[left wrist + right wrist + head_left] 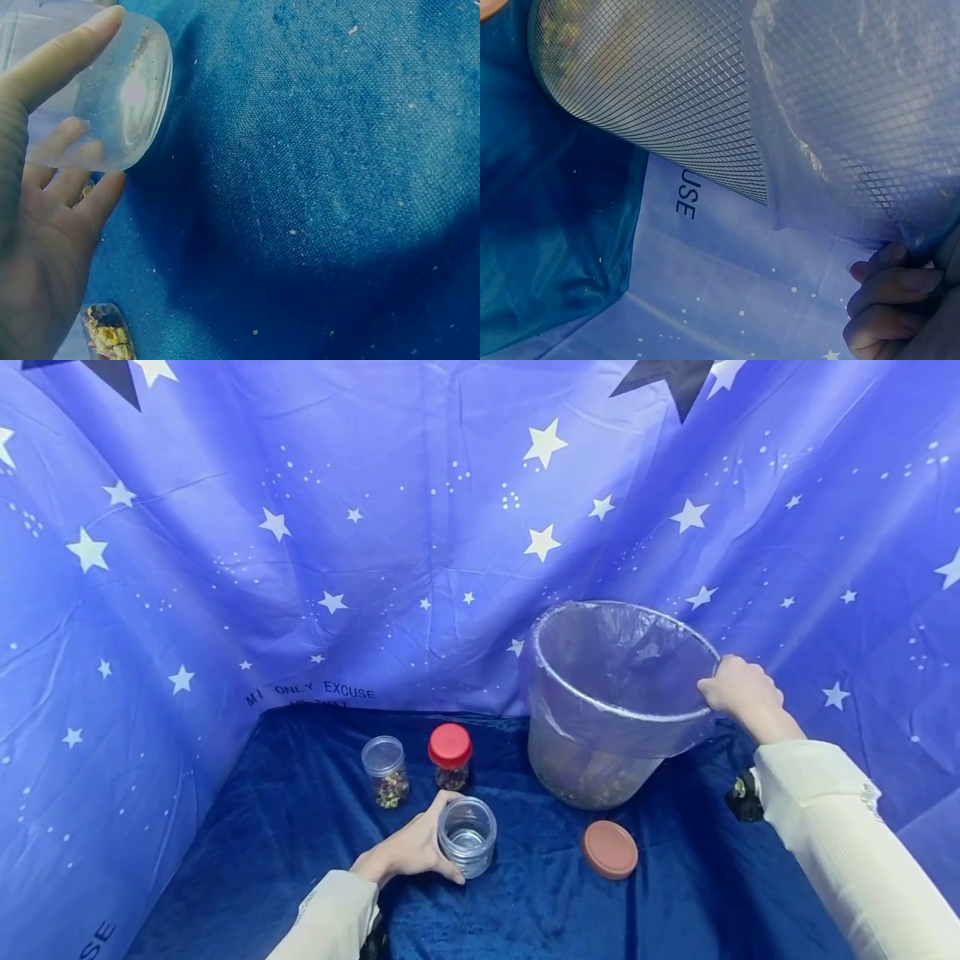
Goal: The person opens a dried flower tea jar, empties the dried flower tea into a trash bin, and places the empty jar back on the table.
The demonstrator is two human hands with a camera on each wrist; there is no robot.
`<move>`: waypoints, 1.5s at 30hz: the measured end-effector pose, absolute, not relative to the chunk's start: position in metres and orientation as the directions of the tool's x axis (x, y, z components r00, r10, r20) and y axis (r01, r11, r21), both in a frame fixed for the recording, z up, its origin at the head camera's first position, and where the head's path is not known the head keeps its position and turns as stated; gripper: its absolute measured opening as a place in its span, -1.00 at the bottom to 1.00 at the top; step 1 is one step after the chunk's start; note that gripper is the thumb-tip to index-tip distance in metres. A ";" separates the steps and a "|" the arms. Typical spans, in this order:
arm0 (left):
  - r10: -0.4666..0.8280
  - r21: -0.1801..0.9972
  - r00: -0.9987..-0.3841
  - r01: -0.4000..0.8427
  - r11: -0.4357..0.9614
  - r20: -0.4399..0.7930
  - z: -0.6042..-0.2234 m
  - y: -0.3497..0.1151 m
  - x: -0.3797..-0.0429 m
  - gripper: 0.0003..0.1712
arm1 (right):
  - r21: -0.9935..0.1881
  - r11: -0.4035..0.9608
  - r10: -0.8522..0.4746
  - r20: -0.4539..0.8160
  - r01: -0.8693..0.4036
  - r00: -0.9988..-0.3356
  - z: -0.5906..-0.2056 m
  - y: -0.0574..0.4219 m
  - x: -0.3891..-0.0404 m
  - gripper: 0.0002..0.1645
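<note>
My left hand [420, 843] grips a clear, lidless jar [467, 839] from its left side, thumb and fingers round the wall; the left wrist view shows the jar [112, 90] see-through with nothing visible inside. At the right, my right hand [746, 693] holds the rim of a mesh wastebasket [585, 768] lined with a translucent bag [622, 727]. Curled fingers [892, 300] show below the bag's edge in the right wrist view. Through the mesh, something yellowish is faintly visible near the base.
Behind the left hand stand a clear-lidded jar of dried flowers [390, 789] and a red-lidded jar [450, 756]. A brownish-orange lid [610, 850] lies in front of the basket on the dark blue cloth [525, 910]. A starry curtain [420, 552] rises behind.
</note>
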State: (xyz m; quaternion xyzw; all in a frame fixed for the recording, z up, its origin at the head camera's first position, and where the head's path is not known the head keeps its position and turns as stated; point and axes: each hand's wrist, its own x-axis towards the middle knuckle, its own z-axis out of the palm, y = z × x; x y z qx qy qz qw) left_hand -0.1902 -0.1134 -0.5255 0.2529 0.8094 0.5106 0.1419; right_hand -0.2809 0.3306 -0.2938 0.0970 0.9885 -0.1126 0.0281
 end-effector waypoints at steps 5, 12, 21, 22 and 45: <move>0.544 0.902 -0.839 0.245 0.354 0.015 -0.526 -0.113 -0.190 0.24 | -0.219 0.955 0.189 -0.070 0.200 -0.979 -0.294 0.331 -0.281 -0.41; 0.521 0.901 -0.853 0.200 0.385 -0.033 -0.527 -0.112 -0.189 0.25 | -0.227 0.954 0.184 -0.075 0.197 -0.980 -0.294 0.330 -0.281 -0.41; 0.523 0.939 -0.852 0.154 0.306 -0.031 -0.530 -0.110 -0.188 0.25 | -0.259 0.946 0.184 -0.057 0.193 -0.981 -0.293 0.329 -0.280 -0.34; 0.524 0.944 -0.851 0.146 0.295 -0.033 -0.530 -0.109 -0.188 0.25 | -0.265 0.946 0.180 -0.055 0.188 -0.982 -0.293 0.329 -0.279 -0.33; 0.560 0.960 -0.823 0.076 0.271 -0.093 -0.523 -0.114 -0.191 0.13 | -0.307 0.951 0.023 -0.004 0.023 -1.000 -0.291 0.339 -0.281 -0.36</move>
